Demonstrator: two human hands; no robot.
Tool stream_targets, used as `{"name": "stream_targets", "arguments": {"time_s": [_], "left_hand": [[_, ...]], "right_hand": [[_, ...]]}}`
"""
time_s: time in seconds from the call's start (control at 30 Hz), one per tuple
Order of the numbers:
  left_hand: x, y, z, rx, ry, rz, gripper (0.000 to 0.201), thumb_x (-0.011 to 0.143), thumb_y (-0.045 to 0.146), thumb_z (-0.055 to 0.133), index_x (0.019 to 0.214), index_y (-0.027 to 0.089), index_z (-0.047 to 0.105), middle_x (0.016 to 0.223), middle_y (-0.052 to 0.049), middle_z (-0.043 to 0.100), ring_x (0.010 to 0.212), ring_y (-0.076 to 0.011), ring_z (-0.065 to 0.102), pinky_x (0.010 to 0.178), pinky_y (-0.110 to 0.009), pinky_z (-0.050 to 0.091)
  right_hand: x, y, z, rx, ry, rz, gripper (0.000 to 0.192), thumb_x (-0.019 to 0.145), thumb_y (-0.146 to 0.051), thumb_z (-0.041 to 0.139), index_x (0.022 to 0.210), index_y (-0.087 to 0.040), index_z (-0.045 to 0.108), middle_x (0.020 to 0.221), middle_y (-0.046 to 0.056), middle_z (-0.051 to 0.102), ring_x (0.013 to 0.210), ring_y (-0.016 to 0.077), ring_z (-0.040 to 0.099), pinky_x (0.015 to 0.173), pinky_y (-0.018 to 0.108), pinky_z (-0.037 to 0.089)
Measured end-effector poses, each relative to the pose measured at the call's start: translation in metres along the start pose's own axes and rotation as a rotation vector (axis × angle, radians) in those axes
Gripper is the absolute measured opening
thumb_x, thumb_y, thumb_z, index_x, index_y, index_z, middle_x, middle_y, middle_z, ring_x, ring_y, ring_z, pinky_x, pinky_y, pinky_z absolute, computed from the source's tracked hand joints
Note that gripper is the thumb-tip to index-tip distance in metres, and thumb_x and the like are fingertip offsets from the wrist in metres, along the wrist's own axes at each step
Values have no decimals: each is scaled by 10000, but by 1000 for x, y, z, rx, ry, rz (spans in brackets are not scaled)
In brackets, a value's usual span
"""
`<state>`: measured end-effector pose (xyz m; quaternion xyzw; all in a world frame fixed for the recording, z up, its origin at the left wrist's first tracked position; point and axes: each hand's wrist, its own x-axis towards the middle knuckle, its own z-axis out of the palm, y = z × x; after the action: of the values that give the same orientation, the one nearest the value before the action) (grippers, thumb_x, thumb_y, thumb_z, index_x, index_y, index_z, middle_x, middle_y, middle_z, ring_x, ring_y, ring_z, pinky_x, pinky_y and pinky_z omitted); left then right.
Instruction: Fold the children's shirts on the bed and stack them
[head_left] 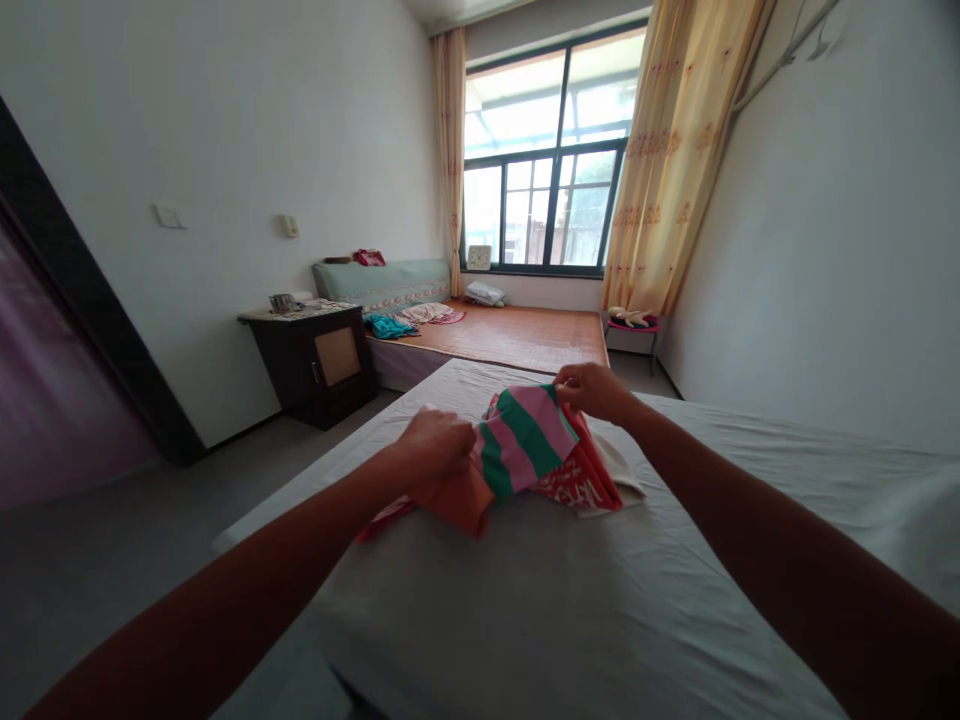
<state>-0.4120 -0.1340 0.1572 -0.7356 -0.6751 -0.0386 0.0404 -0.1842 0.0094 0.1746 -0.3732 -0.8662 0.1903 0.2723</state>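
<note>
Both hands clamped on one striped garment above the bed.
Left hand (439, 440) fisted on pink-and-green striped cloth (525, 440); right hand (592, 390) pinching its top edge, over bed (600, 600). White lettering on red garment (581, 485) underneath, unreadable.

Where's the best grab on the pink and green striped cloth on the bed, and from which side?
Probably the raised upper edge of the striped cloth, pinched from above at its two ends. The left hand and right hand already grip there, so it hangs between them above the bed sheet. Its lower part lies bunched on the orange cloth, giving no free edge.
</note>
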Motion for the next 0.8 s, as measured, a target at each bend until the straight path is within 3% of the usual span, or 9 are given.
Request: {"name": "stream_targets", "arguments": {"time_s": [0.13, 0.2, 0.23, 0.3, 0.4, 0.47, 0.57, 0.7, 0.8], "left_hand": [[18, -16, -84, 7, 260, -23, 70, 602, 267, 672, 643, 213, 690, 644, -19, 631, 756, -222, 601, 671, -279, 395], [24, -28, -112, -107, 522, -54, 127, 619, 275, 672, 703, 183, 695, 645, -9, 620, 750, -206, 594, 671, -261, 397], [28, -34, -120, -197, 585, -38, 159, 650, 280, 653, 748, 162, 696, 658, -5, 622, 731, -186, 591, 666, -249, 400], [34, -44, -121, -350, 547, 20, 186, 714, 263, 588, 770, 116, 686, 645, 8, 605, 679, -137, 580, 659, -225, 401], [43, -53, -109, -373, 421, 35, 149, 685, 220, 590, 657, 90, 656, 560, 35, 544, 624, -101, 556, 649, -208, 394], [47, -56, -105, -372, 497, 42, 113, 641, 217, 619, 643, 109, 651, 560, 30, 551, 615, -109, 549, 620, -203, 398], [48, -56, -107, -501, 638, 103, 179, 701, 263, 559, 773, 131, 657, 677, -10, 629, 626, -133, 562, 582, -221, 422], [44, -50, -105, -479, 467, 110, 124, 660, 269, 591, 677, 152, 627, 626, -13, 628, 596, -151, 569, 584, -251, 442], [41, -49, -105, -536, 528, 104, 124, 645, 271, 608, 674, 152, 617, 623, -8, 624, 624, -155, 592, 602, -244, 450]], "right_hand": [[23, -15, -13, 278, 119, 12, 84, 672, -253, 599, 704, -178, 617, 583, 8, 672, 517, 146, 637, 518, 222, 460], [33, -23, -20, 404, 284, -27, 119, 690, -279, 593, 757, -183, 615, 606, 10, 675, 524, 144, 636, 495, 216, 453], [37, -26, -22, 456, 369, -49, 141, 711, -299, 576, 789, -188, 614, 619, 9, 677, 527, 139, 633, 486, 212, 447], [42, -31, -27, 456, 391, -87, 156, 724, -317, 567, 809, -197, 616, 618, 2, 672, 529, 134, 625, 482, 210, 439], [47, -38, -35, 153, 183, -122, 74, 637, -258, 644, 661, -190, 626, 516, -16, 621, 528, 148, 613, 505, 224, 437], [51, -45, -40, 19, 177, -164, 47, 636, -234, 640, 636, -188, 639, 508, -14, 617, 547, 154, 614, 535, 237, 445], [59, -56, -47, 145, 340, -232, 150, 753, -266, 544, 804, -187, 661, 658, 10, 679, 617, 143, 632, 573, 240, 463], [63, -61, -50, 161, 214, -189, 59, 678, -230, 655, 707, -184, 632, 608, 7, 649, 613, 147, 621, 535, 223, 447], [63, -60, -47, 215, 195, -185, 103, 625, -198, 697, 619, -183, 595, 529, -13, 600, 557, 133, 591, 494, 206, 417]]}}
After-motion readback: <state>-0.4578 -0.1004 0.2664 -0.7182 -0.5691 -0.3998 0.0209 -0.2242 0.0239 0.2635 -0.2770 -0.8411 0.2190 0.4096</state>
